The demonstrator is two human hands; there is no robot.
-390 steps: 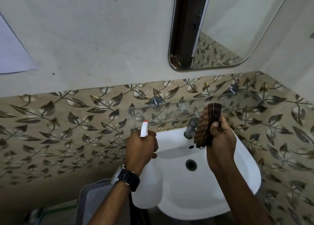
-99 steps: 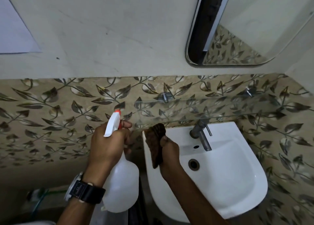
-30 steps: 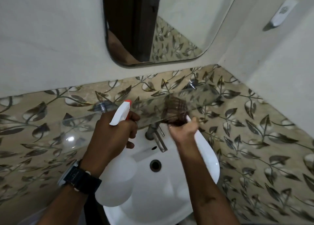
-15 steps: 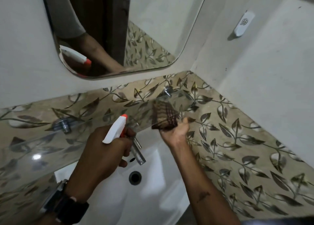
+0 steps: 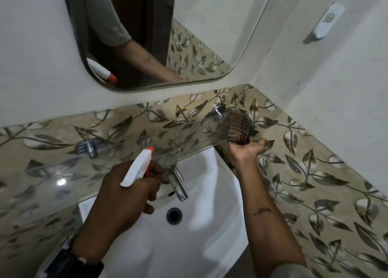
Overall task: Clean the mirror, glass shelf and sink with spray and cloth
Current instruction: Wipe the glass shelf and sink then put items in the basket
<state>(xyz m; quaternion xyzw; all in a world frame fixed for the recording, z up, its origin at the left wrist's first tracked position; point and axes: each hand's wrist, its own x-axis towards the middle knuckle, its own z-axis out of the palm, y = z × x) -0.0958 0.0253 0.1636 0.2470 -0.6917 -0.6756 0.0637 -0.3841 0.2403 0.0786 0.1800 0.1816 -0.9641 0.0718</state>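
- The left hand (image 5: 123,196) is curled round the neck of the spray bottle (image 5: 137,167). A finger lies at the orange trigger, and the white nozzle points up and away from the wrist toward the wall.
- The right hand (image 5: 246,150) is palm-up and holds the bunched brown striped cloth (image 5: 239,128) beyond its palm. The fingers are hidden by cloth and glass.
- The glass shelf (image 5: 52,179) runs across beyond both hands. Its front edge passes just beyond the left knuckles and meets the heel of the right hand.
- The cloth sits at the shelf's right end, close to the wall corner. I cannot tell whether it is above or under the glass.
- One shelf bracket (image 5: 89,147) is left of the left hand; the other (image 5: 219,110) is just left of the cloth.
- The tap (image 5: 175,181) is just right of the left fingers, between the two hands, with its spout over the basin.
- The white sink (image 5: 199,246) lies below both forearms, its drain (image 5: 174,214) between them. The open basin is the widest free space.
- The mirror (image 5: 210,25) hangs above both hands, with its rounded lower edge well apart from the shelf.
- The leaf-patterned tiles (image 5: 315,183) close in right of the right forearm.
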